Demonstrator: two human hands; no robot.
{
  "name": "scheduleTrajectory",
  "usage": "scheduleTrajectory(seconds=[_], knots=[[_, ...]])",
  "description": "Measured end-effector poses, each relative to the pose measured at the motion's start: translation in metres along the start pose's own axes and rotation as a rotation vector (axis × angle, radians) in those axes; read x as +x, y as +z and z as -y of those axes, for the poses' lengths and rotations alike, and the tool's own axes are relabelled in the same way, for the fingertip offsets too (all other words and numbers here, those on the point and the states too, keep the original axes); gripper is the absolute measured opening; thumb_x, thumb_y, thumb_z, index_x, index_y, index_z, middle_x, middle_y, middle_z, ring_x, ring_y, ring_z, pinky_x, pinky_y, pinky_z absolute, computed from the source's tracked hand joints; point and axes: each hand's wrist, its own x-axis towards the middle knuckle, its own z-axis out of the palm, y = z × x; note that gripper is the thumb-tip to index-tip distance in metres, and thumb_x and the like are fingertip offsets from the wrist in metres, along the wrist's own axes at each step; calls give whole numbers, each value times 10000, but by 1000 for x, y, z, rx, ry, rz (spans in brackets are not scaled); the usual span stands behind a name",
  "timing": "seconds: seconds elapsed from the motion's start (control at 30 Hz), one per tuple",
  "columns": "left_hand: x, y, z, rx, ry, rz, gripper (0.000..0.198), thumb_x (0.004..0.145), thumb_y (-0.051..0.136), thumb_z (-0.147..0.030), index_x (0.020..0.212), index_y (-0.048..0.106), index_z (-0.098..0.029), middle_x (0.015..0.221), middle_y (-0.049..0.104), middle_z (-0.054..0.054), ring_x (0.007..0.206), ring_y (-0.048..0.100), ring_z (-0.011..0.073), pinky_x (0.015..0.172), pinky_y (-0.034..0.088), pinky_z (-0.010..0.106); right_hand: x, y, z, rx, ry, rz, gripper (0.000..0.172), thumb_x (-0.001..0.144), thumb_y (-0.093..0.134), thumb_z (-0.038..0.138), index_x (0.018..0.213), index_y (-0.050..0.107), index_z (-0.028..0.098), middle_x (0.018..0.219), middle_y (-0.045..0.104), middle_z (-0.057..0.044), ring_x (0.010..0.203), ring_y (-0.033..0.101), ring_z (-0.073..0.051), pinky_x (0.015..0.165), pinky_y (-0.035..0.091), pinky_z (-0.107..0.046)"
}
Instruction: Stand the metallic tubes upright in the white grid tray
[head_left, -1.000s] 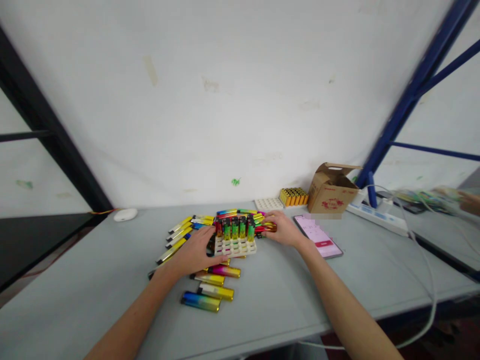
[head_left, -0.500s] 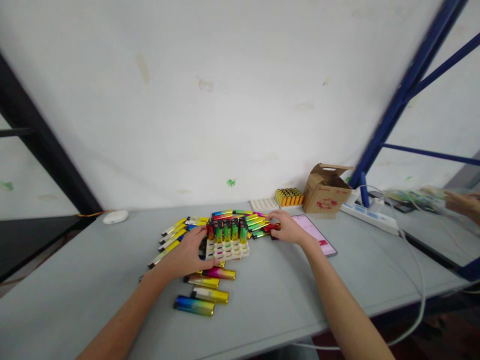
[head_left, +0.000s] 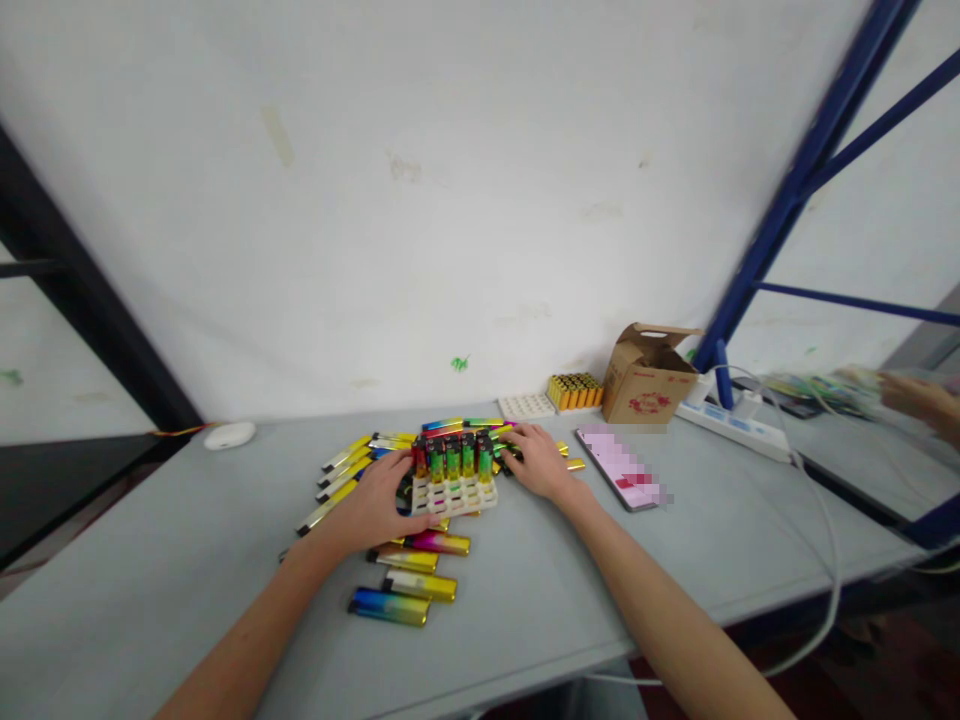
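Note:
My left hand (head_left: 379,505) is closed around the left side of a white perforated tray (head_left: 454,497), holding it tilted above the table. Its far rows hold several upright lighters (head_left: 450,460) in metallic red, green and yellow; nearer holes have no lighters in them. My right hand (head_left: 536,460) is just right of the tray, with thumb and fingers bent around a green lighter (head_left: 500,450) in the pile; its fingertips are partly hidden. More loose lighters (head_left: 420,588) lie left of, behind and in front of the tray, some blue, pink or white with yellow.
Against the wall stand another white tray (head_left: 525,406), a block of upright orange lighters (head_left: 576,392) and an open cardboard box (head_left: 649,385). A phone (head_left: 619,470) lies right of my right hand. A power strip (head_left: 735,428) with cables and another person's hand (head_left: 919,398) are farther right.
My right hand has moved left, away from the phone and closer to the tray, over the lighters there. My left hand keeps the tray in nearly the same place.

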Motion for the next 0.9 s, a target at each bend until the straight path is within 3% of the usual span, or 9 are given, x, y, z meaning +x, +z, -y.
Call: scheduleTrajectory(seconds=[0.27, 0.4, 0.57, 0.77, 0.9], knots=[[0, -3, -3, 7, 13, 39, 805, 649, 709, -641, 1249, 575, -121, 1363, 551, 209, 1260, 508, 388, 1072, 398, 503, 1, 4, -4, 57, 16, -30, 158, 866, 599, 241, 1004, 623, 169, 1022, 648, -104, 973, 569, -237, 880, 432, -368], [1, -5, -6, -2, 21, 53, 783, 676, 718, -596, 1286, 549, -137, 1365, 557, 196, 1272, 502, 377, 1080, 384, 495, 2, 2, -4, 240, 12, -158, 139, 895, 551, 229, 1016, 605, 186, 1020, 672, -97, 988, 589, -231, 917, 424, -378], [0, -6, -9, -13, 39, 34, 782, 683, 706, -608, 1287, 556, -135, 1362, 562, 195, 1259, 512, 379, 1075, 389, 501, 8, -4, 5, 720, 128, -325, 208, 910, 498, 397, 956, 555, 203, 906, 640, -56, 873, 604, -212, 812, 474, -340], [0, -4, -9, -5, 34, -18, 765, 636, 706, -662, 1218, 612, -174, 1326, 601, 171, 1209, 551, 391, 1046, 424, 515, 11, -12, 11, 1347, 394, -285, 321, 763, 609, 501, 916, 508, 238, 719, 550, 31, 656, 559, -152, 566, 474, -260], [0, -3, -8, 2, 27, -7, 785, 641, 701, -667, 1233, 601, -163, 1329, 594, 184, 1224, 539, 392, 1049, 418, 518, 10, -21, 15, 1559, 466, -208, 362, 693, 660, 477, 872, 449, 244, 709, 571, 48, 547, 520, -124, 410, 383, -207]])
